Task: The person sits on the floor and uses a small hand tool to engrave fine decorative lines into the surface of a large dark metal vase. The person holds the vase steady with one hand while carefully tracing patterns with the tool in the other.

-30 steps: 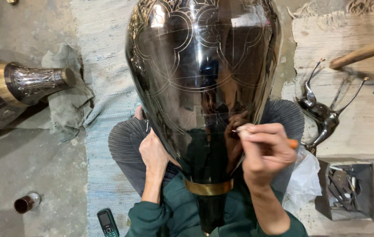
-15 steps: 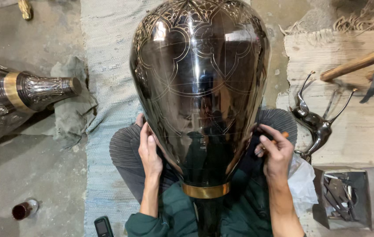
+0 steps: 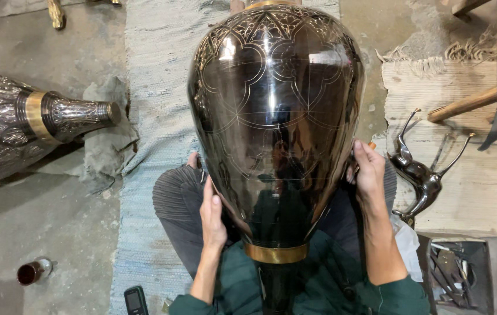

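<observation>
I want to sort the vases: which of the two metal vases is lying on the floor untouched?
The silvery embossed vase at the left; the large dark engraved vase is held by both hands.

Both hands [image 3: 212, 216] steady dark vase [image 3: 276, 116] (tool perhaps tucked).
</observation>
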